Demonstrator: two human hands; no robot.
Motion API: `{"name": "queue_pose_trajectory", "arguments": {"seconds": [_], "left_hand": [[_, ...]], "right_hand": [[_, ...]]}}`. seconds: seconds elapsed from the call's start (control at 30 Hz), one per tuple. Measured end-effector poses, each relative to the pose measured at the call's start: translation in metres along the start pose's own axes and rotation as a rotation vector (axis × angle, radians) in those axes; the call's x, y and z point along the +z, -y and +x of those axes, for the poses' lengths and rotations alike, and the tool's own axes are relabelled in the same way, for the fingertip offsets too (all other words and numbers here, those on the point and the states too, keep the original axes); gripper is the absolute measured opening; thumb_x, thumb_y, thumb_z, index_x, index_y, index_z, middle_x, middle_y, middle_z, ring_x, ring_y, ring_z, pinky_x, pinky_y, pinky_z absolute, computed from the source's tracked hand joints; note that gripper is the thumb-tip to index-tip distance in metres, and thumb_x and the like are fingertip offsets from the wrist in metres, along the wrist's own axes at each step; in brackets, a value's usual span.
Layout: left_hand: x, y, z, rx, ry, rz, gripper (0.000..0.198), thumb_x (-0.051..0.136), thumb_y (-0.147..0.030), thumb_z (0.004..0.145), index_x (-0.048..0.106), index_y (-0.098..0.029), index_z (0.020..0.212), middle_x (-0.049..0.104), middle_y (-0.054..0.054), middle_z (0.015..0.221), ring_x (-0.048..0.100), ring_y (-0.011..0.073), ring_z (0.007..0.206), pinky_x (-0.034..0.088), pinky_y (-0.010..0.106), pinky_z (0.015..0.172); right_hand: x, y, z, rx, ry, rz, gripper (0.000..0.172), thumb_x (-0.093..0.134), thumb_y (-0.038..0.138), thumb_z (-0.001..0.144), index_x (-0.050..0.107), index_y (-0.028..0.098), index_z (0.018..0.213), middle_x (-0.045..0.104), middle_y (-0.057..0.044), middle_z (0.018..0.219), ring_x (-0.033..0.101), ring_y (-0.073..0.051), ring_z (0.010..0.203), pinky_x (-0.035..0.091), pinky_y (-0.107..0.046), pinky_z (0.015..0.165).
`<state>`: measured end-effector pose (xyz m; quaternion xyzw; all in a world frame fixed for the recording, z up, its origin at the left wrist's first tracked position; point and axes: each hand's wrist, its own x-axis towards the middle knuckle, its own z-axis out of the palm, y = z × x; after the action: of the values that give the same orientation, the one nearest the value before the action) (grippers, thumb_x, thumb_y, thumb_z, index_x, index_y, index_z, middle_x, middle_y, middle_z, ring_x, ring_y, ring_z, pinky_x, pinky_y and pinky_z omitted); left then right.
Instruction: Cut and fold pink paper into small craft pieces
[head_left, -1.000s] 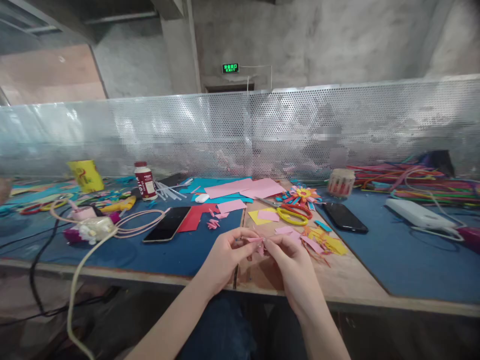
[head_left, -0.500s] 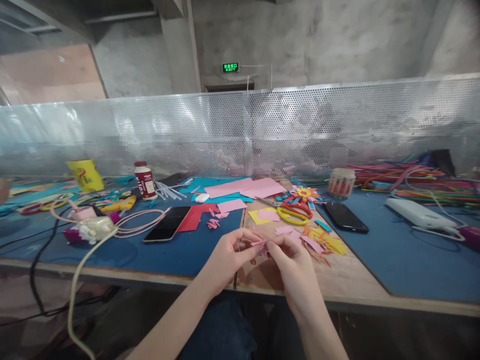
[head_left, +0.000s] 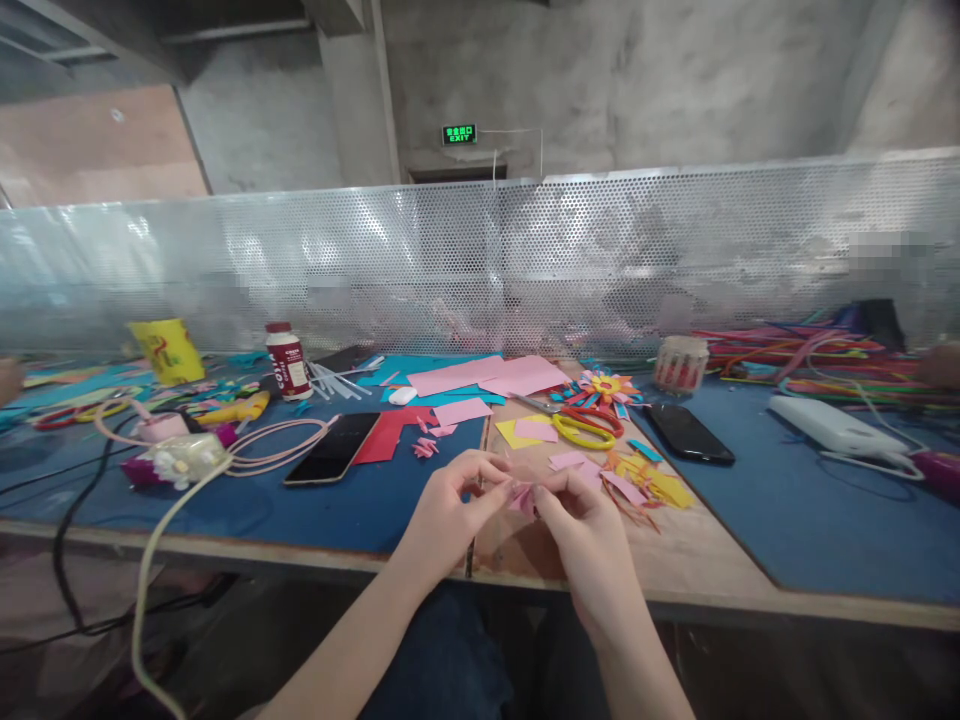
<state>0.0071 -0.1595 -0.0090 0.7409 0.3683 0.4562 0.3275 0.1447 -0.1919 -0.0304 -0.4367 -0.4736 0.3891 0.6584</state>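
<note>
Between my two hands is a small folded piece of pink paper (head_left: 523, 497), held just above the wooden part of the table. My left hand (head_left: 465, 500) pinches its left side between thumb and fingers. On the other side, the thumb and forefinger of my right hand (head_left: 585, 510) close on it. My fingers cover much of the paper. Beyond them lie scissors (head_left: 585, 430) with red and yellow handles, and a paper flower (head_left: 604, 386) in several colours. Small pink folded pieces (head_left: 425, 447) rest to the left, and pink and yellow scraps (head_left: 652, 480) to the right.
A phone (head_left: 334, 449) lies on the left mat, another phone (head_left: 688, 433) on the right. Cables (head_left: 277, 445), a brown-and-white bottle (head_left: 288, 362), a glass jar (head_left: 681, 365) and a white power bank (head_left: 836, 425) stand or lie around. A perforated metal screen (head_left: 420, 270) runs behind.
The pink paper has turned between my fingertips and shows more of its folded face. Both hands stay in nearly the same place. Something blurred has come in at the far right edge.
</note>
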Motion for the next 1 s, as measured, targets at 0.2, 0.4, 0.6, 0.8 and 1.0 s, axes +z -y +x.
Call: {"name": "queue_pose_trajectory", "arguments": {"seconds": [0.2,0.4,0.6,0.8,1.0], "left_hand": [[-0.001,-0.005,0.0,0.134,-0.032,0.174,0.005,0.06,-0.018,0.076,0.065,-0.019,0.074,0.062,0.003,0.089,0.058,0.0151,0.085,0.045,0.025,0.071],[-0.002,-0.005,-0.004,0.368,-0.058,0.298,0.004,0.06,-0.016,0.077,0.063,-0.018,0.077,0.059,0.004,0.087,0.056,0.0151,0.087,0.044,0.029,0.079],[-0.006,-0.006,-0.007,0.517,-0.004,0.523,0.009,0.053,-0.016,0.081,0.062,-0.02,0.081,0.059,0.004,0.086,0.053,0.0155,0.082,0.042,0.03,0.076],[-0.009,-0.007,-0.011,0.606,0.061,0.693,0.014,0.051,-0.014,0.082,0.062,-0.021,0.086,0.062,0.003,0.083,0.052,0.0164,0.081,0.04,0.032,0.078],[-0.006,-0.013,-0.014,0.495,0.045,0.503,0.013,0.053,-0.017,0.081,0.065,-0.021,0.085,0.063,0.005,0.091,0.055,0.0159,0.084,0.043,0.03,0.079]], "right_hand": [[-0.002,0.001,-0.002,0.009,0.038,-0.004,0.012,0.058,0.025,0.072,0.058,0.017,0.063,0.058,0.001,0.062,0.052,-0.013,0.065,0.038,-0.024,0.063],[-0.003,-0.002,-0.001,-0.001,0.046,-0.011,0.013,0.058,0.026,0.072,0.057,0.017,0.062,0.056,0.001,0.061,0.05,-0.013,0.063,0.038,-0.024,0.062],[-0.004,0.003,-0.002,0.016,0.059,0.031,0.014,0.059,0.025,0.07,0.055,0.016,0.06,0.055,0.001,0.059,0.049,-0.013,0.061,0.038,-0.024,0.061],[-0.006,0.002,-0.002,0.047,0.05,0.035,0.016,0.06,0.027,0.069,0.052,0.017,0.059,0.05,0.003,0.056,0.044,-0.011,0.059,0.035,-0.022,0.058],[-0.006,0.0,-0.003,0.06,0.043,0.034,0.015,0.06,0.028,0.07,0.053,0.016,0.062,0.051,0.002,0.059,0.044,-0.011,0.059,0.034,-0.023,0.057]]}}
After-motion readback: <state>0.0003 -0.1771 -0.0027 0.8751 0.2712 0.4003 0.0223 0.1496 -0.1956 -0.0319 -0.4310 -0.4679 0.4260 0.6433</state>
